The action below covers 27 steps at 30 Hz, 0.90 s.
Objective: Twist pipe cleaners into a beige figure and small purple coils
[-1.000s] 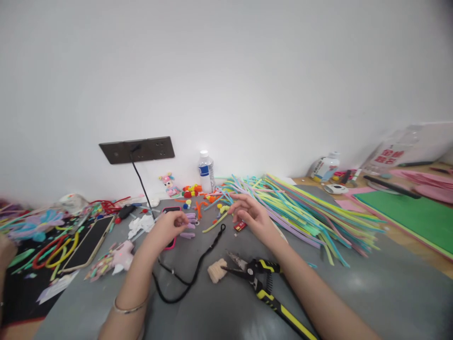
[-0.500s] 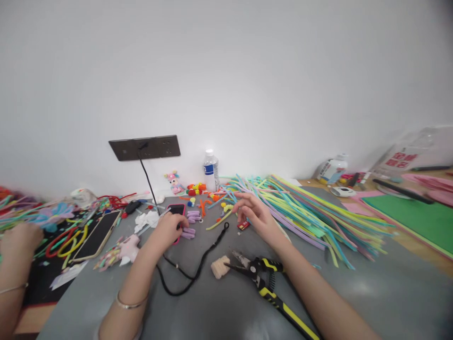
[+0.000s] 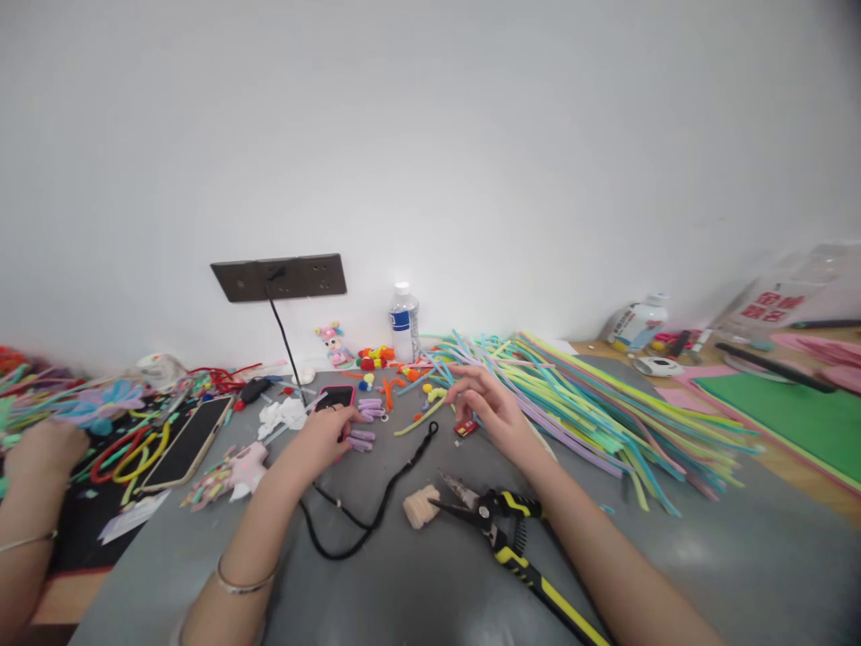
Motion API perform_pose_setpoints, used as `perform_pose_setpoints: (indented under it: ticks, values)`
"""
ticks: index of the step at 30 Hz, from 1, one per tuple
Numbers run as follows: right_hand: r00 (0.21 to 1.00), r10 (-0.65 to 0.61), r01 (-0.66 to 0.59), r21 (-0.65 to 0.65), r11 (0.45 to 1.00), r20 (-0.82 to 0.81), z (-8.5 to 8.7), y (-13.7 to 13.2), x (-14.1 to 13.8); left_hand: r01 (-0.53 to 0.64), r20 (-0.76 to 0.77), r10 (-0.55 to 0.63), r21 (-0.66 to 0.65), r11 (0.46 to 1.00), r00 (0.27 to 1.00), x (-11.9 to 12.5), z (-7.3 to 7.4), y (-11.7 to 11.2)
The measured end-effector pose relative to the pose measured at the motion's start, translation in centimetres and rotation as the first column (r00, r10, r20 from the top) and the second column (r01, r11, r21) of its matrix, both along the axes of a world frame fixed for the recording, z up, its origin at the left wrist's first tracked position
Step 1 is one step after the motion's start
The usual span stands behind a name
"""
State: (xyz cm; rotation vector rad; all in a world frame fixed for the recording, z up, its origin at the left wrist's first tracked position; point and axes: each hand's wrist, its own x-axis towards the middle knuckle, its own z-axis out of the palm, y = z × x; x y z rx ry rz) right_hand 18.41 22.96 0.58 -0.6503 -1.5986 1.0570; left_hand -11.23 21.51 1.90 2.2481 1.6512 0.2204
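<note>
Palm down, my left hand (image 3: 324,434) lies over a pink-edged phone (image 3: 338,392) and covers much of it. Its bent fingers reach toward short purple fuzzy pieces (image 3: 361,440), with a gap at the thumb; the fingertips are partly hidden. My right hand (image 3: 490,405) hovers with loosely curled, spread fingers and holds nothing. Beneath its fingers is a small red packet (image 3: 465,429). Between my forearms lie a black braided cord (image 3: 387,507), a beige bundle (image 3: 421,507) and black-and-yellow shears (image 3: 501,529) with parted blades.
Long pastel pipe cleaners (image 3: 578,404) spread right. A water bottle (image 3: 404,323) stands near the wall, beside a small pink doll (image 3: 333,344). Another person's hand (image 3: 47,449) is at far left, near a large phone (image 3: 188,444). Green sheets (image 3: 787,417) lie far right.
The view has shifted slightly, so everything sits a little further right. Both my hands keep nearly the same pose and place over the table.
</note>
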Motion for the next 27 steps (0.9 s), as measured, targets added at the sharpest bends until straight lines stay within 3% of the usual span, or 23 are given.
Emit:
perform_pose_setpoints:
  ticks: [5,10,16,27]
  values:
    - [1.000,-0.007,0.007,-0.002,1.000,0.013,0.0,0.0,0.0,-0.001,0.051,0.001,-0.009,1.000,0.999,0.5,-0.3,-0.1]
    - [1.000,-0.006,0.006,-0.014,1.000,0.012,-0.1,0.1,0.1,-0.009,0.104,0.006,0.024,1.000,0.995,0.2,0.3,-0.3]
    - [1.000,-0.015,0.016,-0.020,1.000,0.027,0.1,0.0,0.1,-0.017,-0.005,0.018,0.099,0.995,1.000,-1.0,0.9,0.0]
    - [1.000,-0.018,0.018,-0.029,0.999,0.024,-0.1,0.1,0.1,0.041,-0.061,-0.036,0.082,0.996,0.998,0.8,-0.2,1.5]
